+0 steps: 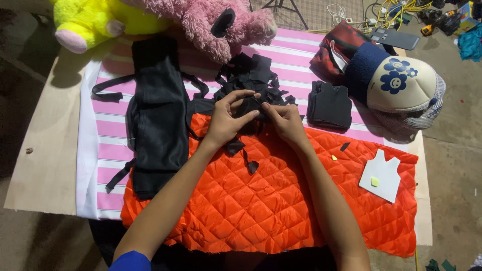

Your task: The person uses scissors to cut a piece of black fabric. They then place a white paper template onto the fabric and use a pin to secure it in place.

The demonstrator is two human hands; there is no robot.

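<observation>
Closest to me lies the orange quilted cloth (pixel 261 200), spread over the near edge of the surface (pixel 45 165). A white paper vest shape (pixel 382 174) sits on it by the near right corner. Two thin black strips (pixel 249 163) lie on the orange cloth just in front of my hands.

My left hand (pixel 228 118) and right hand (pixel 283 120) are close together over the middle of the surface. Both pinch one small black fabric scrap (pixel 251 108) between fingers and thumbs, so they are closed on it. I think I am sorting or lining up this little piece. The next move seems to need a gentle, steady pinch, because the piece is small and floppy.

Just behind my hands is a pile of black scraps (pixel 251 75) on the pink striped cloth (pixel 301 65). To the left lies a long black garment (pixel 158 115) with straps. To the right sits a small black vest (pixel 329 104), and past it a cap with blue flowers (pixel 401 85).

At the far edge rest a pink plush toy (pixel 211 22) and a yellow plush toy (pixel 93 20).
</observation>
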